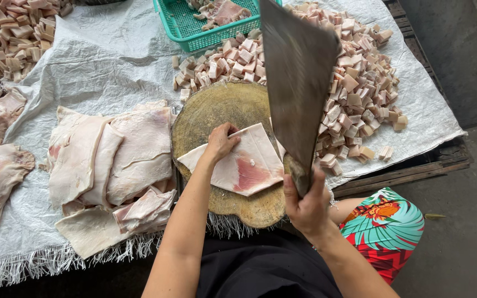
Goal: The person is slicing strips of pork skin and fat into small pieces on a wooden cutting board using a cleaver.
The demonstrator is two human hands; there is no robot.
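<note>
Left hand [220,142] presses curled fingertips onto a pale, pink-streaked slab of raw pork skin [241,161] lying on the round wooden chopping block [216,110]. Right hand [306,205] clenches the handle of a broad steel cleaver [298,83], raised above the block's right edge. Chopping appears underway; a downstroke would need to fall clear of the holding fingers. Diced cubes [354,83] lie piled beyond the block.

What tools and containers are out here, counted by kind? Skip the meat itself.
Large steel cleaver, raised in the right hand: 1
Round wooden chopping block, under the left hand: 1
Green plastic mesh basket: 1
White woven sheet: 1
Total: 4
</note>
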